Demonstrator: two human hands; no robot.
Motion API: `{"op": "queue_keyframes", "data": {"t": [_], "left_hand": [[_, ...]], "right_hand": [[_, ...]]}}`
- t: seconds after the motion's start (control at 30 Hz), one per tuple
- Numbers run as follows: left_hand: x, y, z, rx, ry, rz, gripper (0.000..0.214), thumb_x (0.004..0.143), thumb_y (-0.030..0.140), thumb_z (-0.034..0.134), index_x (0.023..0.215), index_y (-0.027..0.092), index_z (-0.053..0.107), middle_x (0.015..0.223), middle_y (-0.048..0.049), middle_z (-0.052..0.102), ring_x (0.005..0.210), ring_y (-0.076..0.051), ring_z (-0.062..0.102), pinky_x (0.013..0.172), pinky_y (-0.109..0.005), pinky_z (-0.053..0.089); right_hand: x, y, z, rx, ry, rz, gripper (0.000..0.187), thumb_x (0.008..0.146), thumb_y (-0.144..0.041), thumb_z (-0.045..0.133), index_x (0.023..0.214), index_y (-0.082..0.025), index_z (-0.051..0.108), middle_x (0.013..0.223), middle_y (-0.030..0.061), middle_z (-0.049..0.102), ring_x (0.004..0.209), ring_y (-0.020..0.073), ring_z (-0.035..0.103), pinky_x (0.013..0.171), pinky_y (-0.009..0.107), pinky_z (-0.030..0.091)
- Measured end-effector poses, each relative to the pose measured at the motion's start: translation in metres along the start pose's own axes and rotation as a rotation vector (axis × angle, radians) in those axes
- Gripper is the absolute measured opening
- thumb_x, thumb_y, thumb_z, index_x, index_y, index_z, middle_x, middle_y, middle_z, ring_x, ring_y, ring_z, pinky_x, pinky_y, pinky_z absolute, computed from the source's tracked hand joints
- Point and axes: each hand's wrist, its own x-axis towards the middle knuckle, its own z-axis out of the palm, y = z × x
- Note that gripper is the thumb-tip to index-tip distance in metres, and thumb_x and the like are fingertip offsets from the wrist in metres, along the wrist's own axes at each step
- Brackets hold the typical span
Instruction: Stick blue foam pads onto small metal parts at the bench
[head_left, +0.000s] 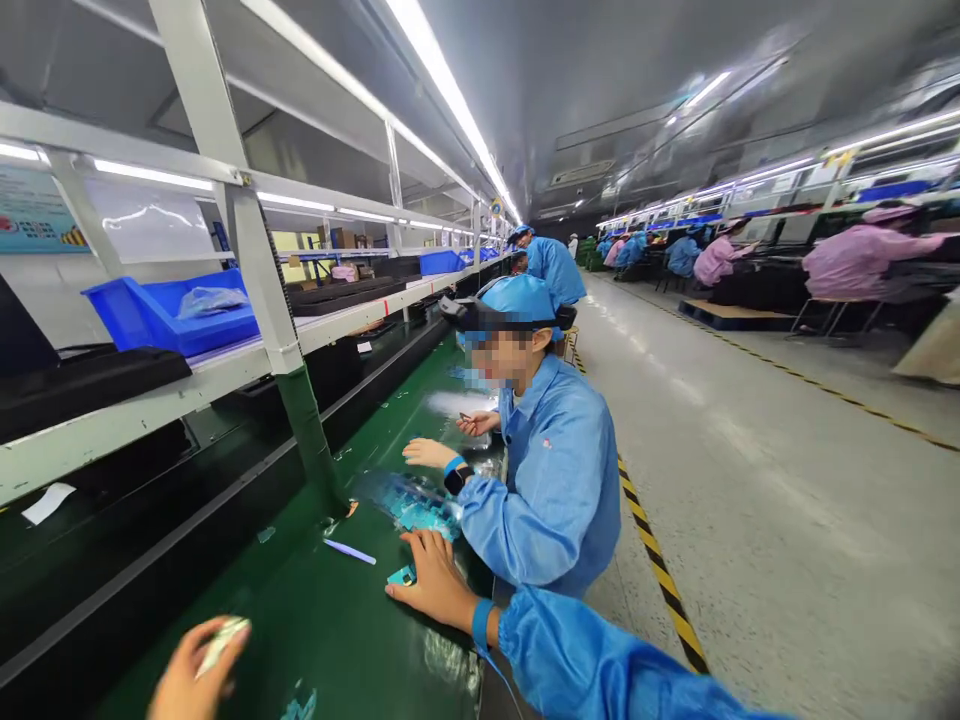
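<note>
My left hand (187, 672) is at the bottom left, just above the green work surface (330, 620). Its fingers are closed on a small white part (221, 640). My right hand (436, 588), in a blue sleeve with a blue wrist strap, lies flat on the surface with its fingers spread. Its fingertips touch a small teal piece (402, 576). A thin pale blue stick (349, 551) lies just beyond it, and a blurred pile of teal parts (416, 505) sits farther along.
A co-worker in a blue coat and cap (551, 470) sits close on the right, both hands (429, 455) over the same bench. White shelf posts (259, 250) and a blue bin (176, 315) stand left. An aisle with yellow-black tape (660, 570) runs right, with more workers beyond.
</note>
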Motion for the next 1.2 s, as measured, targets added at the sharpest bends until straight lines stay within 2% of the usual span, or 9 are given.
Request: {"op": "queue_keyframes", "data": {"t": [0.1,0.23,0.33,0.43,0.53,0.7,0.87,1.0,1.2], "left_hand": [[-0.007,0.032,0.087,-0.147,-0.386,0.146,0.065,0.049,0.070,0.064,0.091,0.020,0.063,0.074,-0.0065,0.069,0.049,-0.020,0.058,0.044,-0.029,0.043],[-0.006,0.055,0.178,-0.176,-0.447,0.219,0.063,0.063,0.059,0.056,0.104,0.012,0.063,0.073,-0.0093,0.067,0.058,-0.024,0.063,0.048,-0.031,0.046],[-0.005,0.053,0.196,-0.141,-0.435,0.343,0.056,0.075,0.045,0.051,0.118,0.011,0.061,0.077,-0.0109,0.070,0.067,-0.027,0.068,0.063,-0.038,0.053],[-0.007,0.048,0.191,-0.080,-0.447,0.575,0.043,0.080,0.035,0.053,0.115,0.013,0.067,0.101,-0.0148,0.072,0.091,-0.028,0.070,0.087,-0.041,0.054],[-0.005,0.045,0.181,-0.035,-0.476,0.627,0.038,0.080,0.028,0.060,0.115,0.019,0.069,0.127,-0.0101,0.065,0.116,-0.024,0.062,0.104,-0.035,0.046],[0.018,0.048,0.140,0.049,-0.415,0.550,0.034,0.093,0.034,0.049,0.117,0.020,0.068,0.111,-0.0064,0.072,0.078,-0.018,0.069,0.082,-0.031,0.056],[0.043,0.041,0.065,0.200,-0.177,0.413,0.036,0.094,0.038,0.048,0.121,0.020,0.065,0.116,-0.0076,0.069,0.105,-0.024,0.065,0.098,-0.034,0.048],[0.062,0.005,-0.013,0.410,-0.054,0.155,0.041,0.093,0.039,0.053,0.128,0.019,0.059,0.124,-0.0099,0.066,0.117,-0.026,0.060,0.102,-0.035,0.045],[0.055,-0.077,-0.141,0.700,0.154,-0.381,0.072,0.070,0.048,0.078,0.131,0.014,0.059,0.137,-0.0281,0.052,0.128,-0.054,0.042,0.100,-0.069,0.032]], "right_hand": [[-0.001,-0.003,-0.002,0.010,-0.029,-0.021,0.054,0.075,-0.031,0.071,0.125,-0.020,0.056,0.119,0.0120,0.057,0.115,0.0327,0.051,0.099,0.047,0.039],[-0.003,-0.006,-0.005,-0.003,-0.009,-0.040,0.053,0.076,-0.016,0.061,0.128,-0.020,0.052,0.121,0.0117,0.056,0.114,0.0267,0.054,0.099,0.039,0.044],[-0.003,-0.005,-0.006,-0.018,0.000,-0.061,0.053,0.075,-0.013,0.058,0.127,-0.020,0.052,0.122,0.0107,0.056,0.114,0.0245,0.056,0.099,0.036,0.045],[-0.002,-0.003,-0.007,-0.007,-0.018,-0.075,0.053,0.074,-0.014,0.057,0.127,-0.019,0.053,0.124,0.0120,0.055,0.120,0.0268,0.051,0.105,0.041,0.041],[-0.002,0.001,-0.005,0.025,-0.032,-0.072,0.053,0.077,-0.018,0.055,0.129,-0.016,0.052,0.129,0.0151,0.052,0.126,0.0298,0.044,0.110,0.048,0.034],[-0.004,0.009,0.000,0.040,-0.062,-0.101,0.053,0.080,-0.024,0.057,0.133,-0.016,0.050,0.134,0.0155,0.050,0.129,0.0296,0.041,0.111,0.047,0.031],[-0.004,0.009,-0.001,-0.122,-0.086,-0.045,0.066,0.083,-0.047,0.064,0.139,-0.018,0.045,0.133,0.0166,0.054,0.126,0.0348,0.044,0.106,0.053,0.030],[-0.008,0.008,0.003,-0.245,-0.122,-0.118,0.066,0.089,-0.053,0.053,0.145,-0.018,0.040,0.132,0.0160,0.058,0.127,0.0340,0.046,0.108,0.055,0.024],[-0.016,0.037,0.019,-0.234,0.019,-0.220,0.071,0.090,-0.071,0.033,0.134,-0.019,0.052,0.116,0.0201,0.065,0.114,0.0391,0.055,0.100,0.061,0.028]]}}
